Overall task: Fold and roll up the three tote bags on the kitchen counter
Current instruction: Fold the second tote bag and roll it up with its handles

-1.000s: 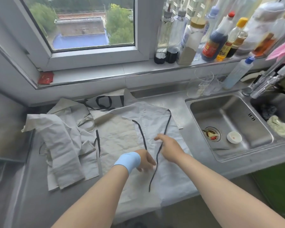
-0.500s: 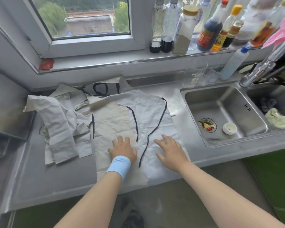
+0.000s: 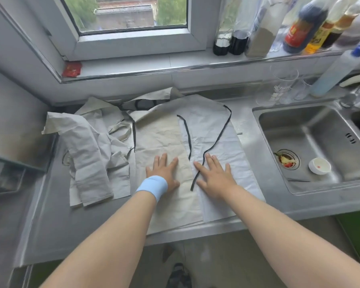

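A pale grey tote bag (image 3: pixel 212 129) with thin black straps (image 3: pixel 218 138) lies spread flat on the steel counter (image 3: pixel 56 223). Its left part is overlapped by a beige tote bag (image 3: pixel 160 136). A third, crumpled grey-beige tote bag (image 3: pixel 89 154) lies in a heap to the left. My left hand (image 3: pixel 164 173), with a blue wristband, rests palm down on the beige cloth, fingers spread. My right hand (image 3: pixel 214 175) presses flat on the grey bag beside a black strap. Neither hand grips anything.
A steel sink (image 3: pixel 312 146) with a small white cup (image 3: pixel 319 166) lies to the right. Drinking glasses (image 3: pixel 283 86) stand behind the counter. Several bottles (image 3: pixel 260 28) line the windowsill. A dark stove edge (image 3: pixel 15 142) is at the far left. Both bags overhang the counter's front edge.
One second ago my fingers were handling the black strap; since then both hands have flattened onto the cloth and slid slightly toward me. The view has tilted downward.
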Motion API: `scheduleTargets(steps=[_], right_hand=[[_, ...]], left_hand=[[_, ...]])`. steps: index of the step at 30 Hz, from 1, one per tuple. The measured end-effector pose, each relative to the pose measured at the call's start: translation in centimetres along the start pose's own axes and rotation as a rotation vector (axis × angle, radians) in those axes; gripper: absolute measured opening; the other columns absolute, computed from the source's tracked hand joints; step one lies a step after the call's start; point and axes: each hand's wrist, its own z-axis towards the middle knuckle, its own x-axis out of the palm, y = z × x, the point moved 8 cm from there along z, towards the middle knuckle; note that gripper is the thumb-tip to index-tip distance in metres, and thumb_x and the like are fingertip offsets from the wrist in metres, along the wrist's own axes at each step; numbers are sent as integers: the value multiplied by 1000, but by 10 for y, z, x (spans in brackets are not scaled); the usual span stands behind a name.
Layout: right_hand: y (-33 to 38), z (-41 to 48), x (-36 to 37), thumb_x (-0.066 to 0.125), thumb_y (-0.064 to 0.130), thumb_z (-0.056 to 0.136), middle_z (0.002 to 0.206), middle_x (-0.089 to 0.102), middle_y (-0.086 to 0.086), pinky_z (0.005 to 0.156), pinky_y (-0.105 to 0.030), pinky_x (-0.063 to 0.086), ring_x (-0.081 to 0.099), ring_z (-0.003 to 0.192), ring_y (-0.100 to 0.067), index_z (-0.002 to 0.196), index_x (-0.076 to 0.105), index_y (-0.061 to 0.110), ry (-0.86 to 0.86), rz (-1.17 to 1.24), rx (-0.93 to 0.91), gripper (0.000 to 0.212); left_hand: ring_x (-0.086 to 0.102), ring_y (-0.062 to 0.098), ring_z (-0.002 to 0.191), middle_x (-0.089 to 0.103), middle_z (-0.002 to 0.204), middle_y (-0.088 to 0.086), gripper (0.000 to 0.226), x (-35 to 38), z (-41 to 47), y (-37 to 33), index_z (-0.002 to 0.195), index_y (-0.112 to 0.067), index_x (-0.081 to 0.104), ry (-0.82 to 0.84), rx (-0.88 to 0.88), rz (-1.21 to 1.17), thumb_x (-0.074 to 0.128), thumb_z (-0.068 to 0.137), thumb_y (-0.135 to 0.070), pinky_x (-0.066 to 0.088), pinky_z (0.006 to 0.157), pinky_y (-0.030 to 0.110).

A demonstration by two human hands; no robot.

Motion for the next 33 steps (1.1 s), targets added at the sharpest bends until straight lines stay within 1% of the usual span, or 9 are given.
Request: scheduleTargets(steps=[4, 7, 12, 15, 20, 24, 28, 31, 33], right_hand=[[0, 16, -15, 38, 54, 97, 164, -18, -3, 118, -60, 1, -15, 151, -21, 155, 5, 43, -7, 45, 6, 67], [-7, 10, -23, 42, 45, 99, 165, -8, -3, 119, -55, 5, -8, 152, -21, 154, 18, 37, -118, 147, 25, 60], [-60, -27, -31, 52, 34, 95, 158, 20, -9, 107, -48, 32, 22, 143, -28, 146, 37, 25, -313, 158, 305, 54], [-93, -51, -19, 58, 44, 90, 148, 27, -10, 101, -47, 38, 28, 134, -29, 146, 31, 21, -263, 268, 515, 66], [-110, -73, -4, 74, 43, 78, 135, 34, -11, 91, -43, 47, 40, 123, -32, 144, 29, 16, -267, 502, 589, 84], [-119, -82, -4, 66, 21, 78, 116, 58, -9, 82, -38, 53, 62, 101, -34, 120, 50, 12, -290, 769, 690, 45], [-94, -80, -28, 64, 18, 69, 91, 71, -2, 79, -37, 56, 66, 87, -27, 88, 65, 18, -332, 1004, 502, 19], [-52, -73, -57, 62, 19, 63, 81, 71, -3, 70, -39, 56, 67, 78, -27, 79, 67, 16, -306, 1044, 308, 17], [-12, -71, -76, 63, 18, 65, 76, 65, 1, 62, -32, 49, 61, 70, -22, 71, 62, 21, -246, 1050, 175, 7]], left_hand=[[-10, 25, 148, -10, 161, -2, 89, -20, 17, 0, 151, -38, 6, -37, 16, 33, 63, 82, -46, 7, 117, 56], [5, 26, 147, 4, 160, 4, 76, -25, 8, -12, 147, -32, 23, -160, 63, 61, 61, 81, -42, 17, 116, 48], [34, 23, 126, 36, 134, 0, 50, -16, -20, -60, 131, -32, 45, -313, 206, -26, 59, 83, -34, 37, 99, 38], [36, 23, 122, 37, 125, 1, 44, 1, -29, -81, 127, -31, 46, -252, 207, -71, 58, 85, -34, 43, 90, 38], [33, 26, 121, 34, 129, 3, 58, 28, -41, -99, 130, -30, 40, -176, 155, 60, 62, 78, -43, 45, 88, 38], [30, 28, 126, 33, 138, 2, 62, 29, -45, -97, 135, -31, 40, -158, 156, -3, 63, 79, -43, 40, 98, 37], [38, 28, 132, 40, 146, 4, 57, 11, -49, -89, 139, -30, 45, -72, 133, -419, 62, 85, -38, 34, 109, 36], [57, 20, 109, 58, 127, 2, 31, -22, -60, -77, 117, -27, 62, -114, 71, -898, 63, 88, -37, 46, 98, 36], [58, 20, 92, 58, 116, 3, 27, -39, -74, -63, 108, -22, 61, -43, -14, -1247, 54, 93, -43, 53, 82, 39]])
